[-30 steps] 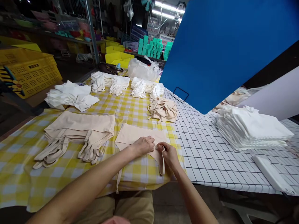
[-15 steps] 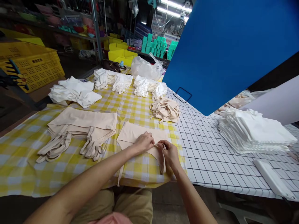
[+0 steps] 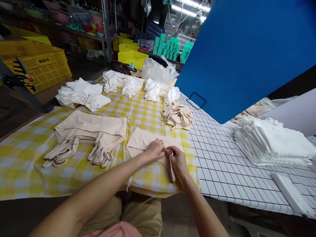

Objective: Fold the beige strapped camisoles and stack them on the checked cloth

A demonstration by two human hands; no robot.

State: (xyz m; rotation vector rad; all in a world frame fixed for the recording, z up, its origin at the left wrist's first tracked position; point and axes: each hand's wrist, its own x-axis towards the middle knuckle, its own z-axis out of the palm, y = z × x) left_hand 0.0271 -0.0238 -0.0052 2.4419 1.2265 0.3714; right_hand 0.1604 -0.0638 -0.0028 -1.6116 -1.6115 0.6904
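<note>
Beige bag [image 3: 142,142] seam (fingertips hidden) under both hands

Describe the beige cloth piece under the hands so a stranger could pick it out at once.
Start at the yellow checked tablecloth and go to its near right corner, by the white grid sheet. The beige cloth piece lies there singly and flat, under the left hand and right hand. The beige stack and the crumpled beige heap are piles.

We reach both bare forearms forward from the lower edge of view, converging at the middle. Our left hand [image 3: 155,149] lies palm down, fingers curled. Our right hand [image 3: 176,159] sits just beside it, fingertips pinched together, touching the left's fingertips.
</note>
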